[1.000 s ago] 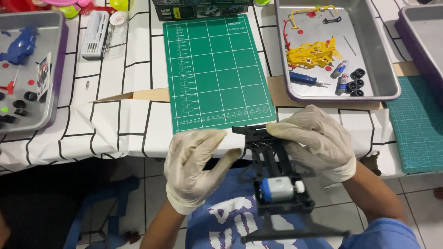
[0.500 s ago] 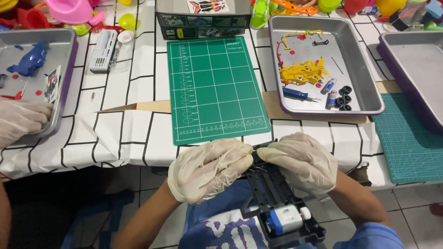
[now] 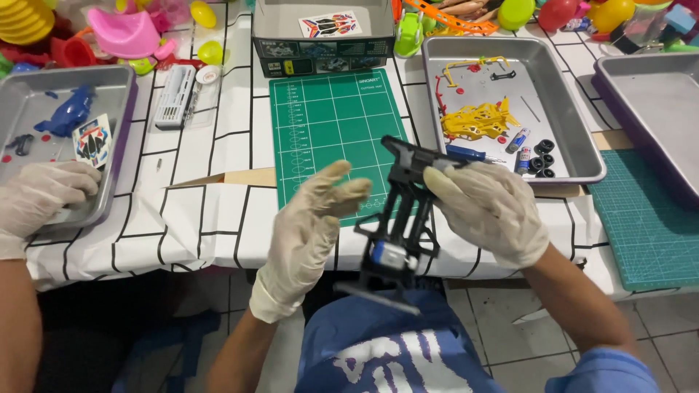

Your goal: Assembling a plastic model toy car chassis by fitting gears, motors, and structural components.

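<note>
The black toy-car chassis (image 3: 399, 218) hung tilted above the near edge of the surface (image 3: 211, 218), its small motor (blue and white) at the lower end. The right hand (image 3: 489, 211), gloved, was closed around the chassis's upper part, fingers wrapped over the top rail. The left hand (image 3: 313, 225), also gloved, stood just beside the chassis with fingers loosely spread and half curled, gripping nothing; whether its fingertips touched the frame could not be told. Behind them lay a green cutting mat (image 3: 331, 135). To the right, a metal tray (image 3: 568, 116) held yellow plastic parts (image 3: 477, 120), a blue-handled screwdriver (image 3: 470, 153) and small black wheels (image 3: 542, 156). At the far left, another person's gloved hand (image 3: 44, 196) rested on the rim of a second tray (image 3: 120, 131) holding a blue car body (image 3: 67, 113).
</note>
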